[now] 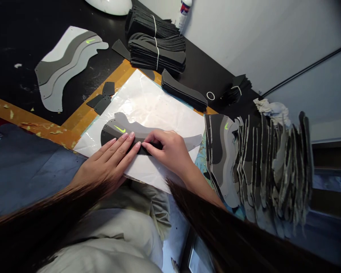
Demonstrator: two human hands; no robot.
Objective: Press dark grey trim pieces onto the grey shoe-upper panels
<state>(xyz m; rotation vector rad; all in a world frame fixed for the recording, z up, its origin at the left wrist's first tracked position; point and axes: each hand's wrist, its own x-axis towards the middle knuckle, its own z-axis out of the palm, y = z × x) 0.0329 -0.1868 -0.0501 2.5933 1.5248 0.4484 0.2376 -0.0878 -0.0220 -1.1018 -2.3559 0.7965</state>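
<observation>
One white sheet [170, 110], one shoe panel [142, 131], two hands touching it

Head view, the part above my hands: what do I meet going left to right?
Layered grey-and-white panel, large banded black stacks, white ring, small banded black bundle, crumpled white cloth.

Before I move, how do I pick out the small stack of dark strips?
Find the white sheet on the black table. Along its far right edge lies a low stack of dark, curved strips. No white band wraps it, unlike the bigger bundles beyond it.
</observation>
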